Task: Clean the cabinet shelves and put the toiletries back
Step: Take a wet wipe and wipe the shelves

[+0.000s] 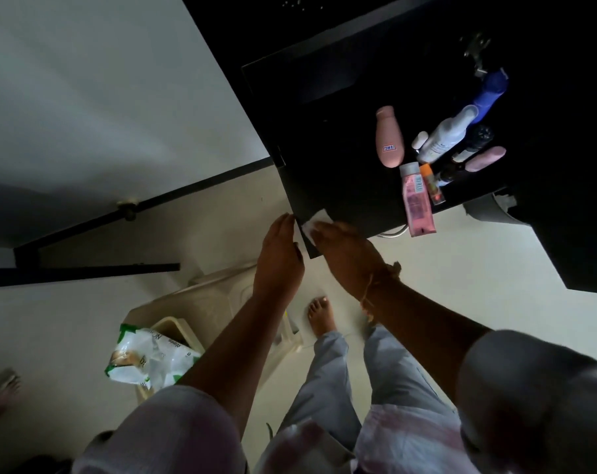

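The right hand (341, 249) presses a white wipe (315, 223) flat against the near corner of the black cabinet shelf (341, 159), fingers laid over it rather than curled. The left hand (280, 254) sits just beside that corner, fingers straight against the shelf edge, holding nothing. Farther back on the shelf lie the toiletries — a pink bottle (388, 136), a pink tube (417, 203) at the shelf's front edge, a white spray bottle (444, 136). Below the shelf, a wipes packet (150, 357) rests on a bin.

matt black shelf (341, 159); thin white paper-like wipe (315, 222); smooth plastic pink bottle (389, 136); glossy pink tube (417, 203); crinkled glossy plastic wipes pack (150, 357); soft cloth trousers (358, 381).
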Motion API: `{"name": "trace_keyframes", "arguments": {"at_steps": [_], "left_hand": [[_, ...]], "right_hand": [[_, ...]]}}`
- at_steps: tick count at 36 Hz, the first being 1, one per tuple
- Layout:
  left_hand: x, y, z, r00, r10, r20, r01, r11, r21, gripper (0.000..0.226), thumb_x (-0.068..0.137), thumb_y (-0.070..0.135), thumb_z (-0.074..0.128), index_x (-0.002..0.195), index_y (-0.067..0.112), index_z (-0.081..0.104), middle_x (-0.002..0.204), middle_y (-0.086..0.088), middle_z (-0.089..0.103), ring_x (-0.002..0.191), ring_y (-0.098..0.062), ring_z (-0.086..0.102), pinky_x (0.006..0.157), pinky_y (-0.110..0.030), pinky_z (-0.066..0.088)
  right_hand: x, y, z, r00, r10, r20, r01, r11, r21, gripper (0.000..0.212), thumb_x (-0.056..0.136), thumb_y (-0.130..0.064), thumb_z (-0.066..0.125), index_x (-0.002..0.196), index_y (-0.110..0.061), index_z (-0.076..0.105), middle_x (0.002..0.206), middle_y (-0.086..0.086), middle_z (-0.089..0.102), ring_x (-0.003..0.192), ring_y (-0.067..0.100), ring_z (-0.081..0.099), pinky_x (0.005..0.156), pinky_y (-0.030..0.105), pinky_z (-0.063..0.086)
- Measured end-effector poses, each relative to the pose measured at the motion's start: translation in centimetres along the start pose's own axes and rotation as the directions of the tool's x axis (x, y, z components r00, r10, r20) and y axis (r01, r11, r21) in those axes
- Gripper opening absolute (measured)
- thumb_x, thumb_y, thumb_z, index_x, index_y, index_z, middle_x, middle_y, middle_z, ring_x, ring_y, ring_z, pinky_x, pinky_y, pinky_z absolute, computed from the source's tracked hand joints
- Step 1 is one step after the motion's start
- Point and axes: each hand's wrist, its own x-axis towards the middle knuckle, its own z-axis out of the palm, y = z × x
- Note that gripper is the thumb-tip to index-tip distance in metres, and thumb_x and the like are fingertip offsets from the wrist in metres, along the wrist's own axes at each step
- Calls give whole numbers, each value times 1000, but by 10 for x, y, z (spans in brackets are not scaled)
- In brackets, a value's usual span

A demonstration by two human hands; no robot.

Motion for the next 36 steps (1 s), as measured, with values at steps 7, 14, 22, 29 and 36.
{"name": "trace_keyframes", "arguments": {"at_steps": [7,14,22,29,36], "left_hand": [[-5,13,11,986,137,96,-147,983,105,52,95,5,51,146,9,38,148,-10,42,137,-21,40,102,-14,24],[-1,11,19,967,145,210,-188,962,198,58,96,5,47,151,8,27,157,-10,27,146,-19,25,109,-15,15],[4,11,14,950,152,273,-217,949,230,60,97,7,50,151,8,24,159,-9,22,147,-18,20,115,-22,17],[3,15,9,933,129,337,-215,948,233,62,95,9,53,151,10,26,160,-7,20,147,-20,20,116,-29,24],[0,12,4,915,121,385,-227,944,241,63,96,11,52,152,7,22,161,-7,16,148,-19,19,116,-26,20]], "right_hand": [[-6,46,-15,931,315,-182,-321,947,-2,43,83,0,41,122,-1,61,125,21,60,106,43,59,82,48,55],[19,57,-57,824,566,15,-566,824,23,23,72,-25,78,90,-13,73,91,7,69,82,20,66,71,29,53],[-15,42,-22,871,476,-122,-481,877,-8,18,81,-1,66,98,1,67,100,22,62,86,36,63,72,43,58],[-30,15,-21,955,296,-21,-288,942,174,22,83,2,63,104,0,68,102,21,62,90,40,63,74,45,57],[-22,52,-25,925,365,-110,-358,931,72,23,91,-2,51,111,0,60,106,22,62,97,37,62,84,43,55]]}}
